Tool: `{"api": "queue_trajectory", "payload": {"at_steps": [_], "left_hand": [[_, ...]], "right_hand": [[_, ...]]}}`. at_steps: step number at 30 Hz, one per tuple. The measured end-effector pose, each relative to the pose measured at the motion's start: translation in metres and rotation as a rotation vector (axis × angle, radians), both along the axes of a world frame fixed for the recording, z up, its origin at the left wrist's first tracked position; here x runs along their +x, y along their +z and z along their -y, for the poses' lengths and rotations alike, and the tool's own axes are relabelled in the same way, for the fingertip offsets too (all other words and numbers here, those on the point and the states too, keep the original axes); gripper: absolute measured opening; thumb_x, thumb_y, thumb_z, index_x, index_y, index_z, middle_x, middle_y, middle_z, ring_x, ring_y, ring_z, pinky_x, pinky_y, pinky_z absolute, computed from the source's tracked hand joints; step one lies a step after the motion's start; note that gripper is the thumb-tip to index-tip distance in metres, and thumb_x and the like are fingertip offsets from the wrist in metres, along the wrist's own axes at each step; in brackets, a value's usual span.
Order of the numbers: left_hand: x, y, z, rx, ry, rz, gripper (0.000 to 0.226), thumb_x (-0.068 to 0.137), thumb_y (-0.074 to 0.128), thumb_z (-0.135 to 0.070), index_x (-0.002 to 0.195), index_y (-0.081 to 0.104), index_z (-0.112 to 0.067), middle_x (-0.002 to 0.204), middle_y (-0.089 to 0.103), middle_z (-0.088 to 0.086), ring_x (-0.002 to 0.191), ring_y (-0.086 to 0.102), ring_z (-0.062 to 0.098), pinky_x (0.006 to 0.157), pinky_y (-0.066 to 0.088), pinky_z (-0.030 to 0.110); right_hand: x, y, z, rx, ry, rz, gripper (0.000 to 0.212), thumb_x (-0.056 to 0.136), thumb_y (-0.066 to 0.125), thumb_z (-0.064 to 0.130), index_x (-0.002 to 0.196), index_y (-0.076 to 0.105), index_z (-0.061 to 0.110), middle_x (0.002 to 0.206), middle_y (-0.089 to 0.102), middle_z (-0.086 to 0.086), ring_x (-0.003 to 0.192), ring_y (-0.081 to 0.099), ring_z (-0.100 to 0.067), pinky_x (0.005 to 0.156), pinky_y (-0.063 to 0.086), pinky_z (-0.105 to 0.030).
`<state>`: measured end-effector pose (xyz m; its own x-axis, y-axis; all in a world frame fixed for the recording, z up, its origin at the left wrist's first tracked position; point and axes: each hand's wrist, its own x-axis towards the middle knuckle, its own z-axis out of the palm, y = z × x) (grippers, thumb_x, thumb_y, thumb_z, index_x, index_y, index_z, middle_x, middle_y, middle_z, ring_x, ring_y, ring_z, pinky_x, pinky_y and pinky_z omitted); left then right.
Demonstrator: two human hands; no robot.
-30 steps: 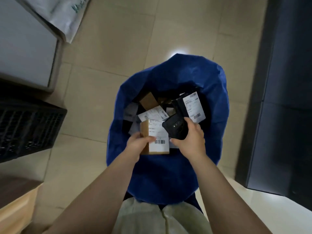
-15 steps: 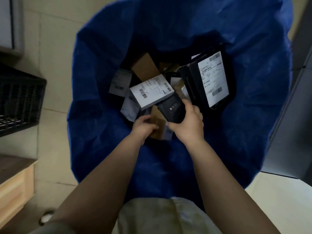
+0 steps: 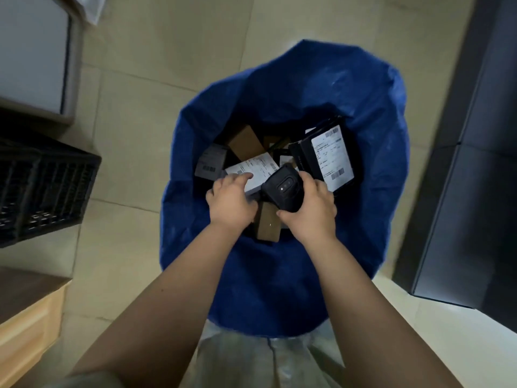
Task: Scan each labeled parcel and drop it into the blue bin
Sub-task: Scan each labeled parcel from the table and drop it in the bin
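Observation:
The blue bin (image 3: pixel 279 93) stands open on the floor right below me, with several labeled parcels inside. My right hand (image 3: pixel 310 211) grips a black handheld scanner (image 3: pixel 284 190) over the middle of the bin. My left hand (image 3: pixel 230 203) hovers beside it with relaxed fingers over a white-labeled parcel (image 3: pixel 251 170) and holds nothing. A small brown box (image 3: pixel 268 225) lies in the bin between and below my hands. A black parcel with a white label (image 3: pixel 331 158) leans against the bin's right wall. Another brown box (image 3: pixel 244 141) lies farther back.
A black slatted crate (image 3: pixel 42 191) stands at the left, with a light wooden surface (image 3: pixel 25 317) in front of it. A dark cabinet (image 3: pixel 475 163) runs along the right. A grey box (image 3: pixel 28 51) sits at the top left on the tiled floor.
My left hand carried the small brown box down into the bin and let it go; the box now lies among the parcels. My view dipped toward the bin and pulled back.

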<state>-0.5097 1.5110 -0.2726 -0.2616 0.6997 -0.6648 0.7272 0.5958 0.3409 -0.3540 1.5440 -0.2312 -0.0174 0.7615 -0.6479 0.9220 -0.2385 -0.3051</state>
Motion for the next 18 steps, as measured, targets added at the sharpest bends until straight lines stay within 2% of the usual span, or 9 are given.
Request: {"api": "queue_trajectory", "payload": {"at_steps": [4, 9, 18], "left_hand": [[-0.009, 0.076, -0.014, 0.12, -0.165, -0.121, 0.064, 0.085, 0.066, -0.033, 0.144, 0.043, -0.033, 0.146, 0.044, -0.001, 0.135, 0.033, 0.027, 0.11, 0.026, 0.048], [-0.025, 0.165, -0.01, 0.276, -0.248, -0.263, 0.064, 0.083, 0.065, -0.038, 0.143, 0.044, -0.033, 0.146, 0.042, -0.001, 0.136, 0.033, 0.026, 0.112, 0.024, 0.047], [-0.059, 0.282, 0.029, 0.454, 0.018, -0.474, 0.064, 0.082, 0.065, -0.047, 0.142, 0.045, -0.034, 0.144, 0.046, 0.001, 0.133, 0.035, 0.028, 0.107, 0.025, 0.044]], "right_hand": [[-0.012, 0.071, -0.01, 0.095, 0.039, -0.015, 0.092, 0.074, 0.08, 0.035, 0.151, 0.03, 0.028, 0.141, 0.041, -0.004, 0.129, 0.039, -0.028, 0.107, 0.034, -0.045], [-0.025, 0.165, -0.019, 0.224, 0.127, -0.052, 0.091, 0.074, 0.077, 0.036, 0.151, 0.028, 0.03, 0.14, 0.041, -0.001, 0.129, 0.039, -0.027, 0.108, 0.034, -0.042], [-0.041, 0.28, -0.013, 0.387, 0.367, -0.188, 0.088, 0.073, 0.079, 0.035, 0.148, 0.032, 0.034, 0.137, 0.041, 0.002, 0.127, 0.038, -0.025, 0.103, 0.035, -0.042]]}}
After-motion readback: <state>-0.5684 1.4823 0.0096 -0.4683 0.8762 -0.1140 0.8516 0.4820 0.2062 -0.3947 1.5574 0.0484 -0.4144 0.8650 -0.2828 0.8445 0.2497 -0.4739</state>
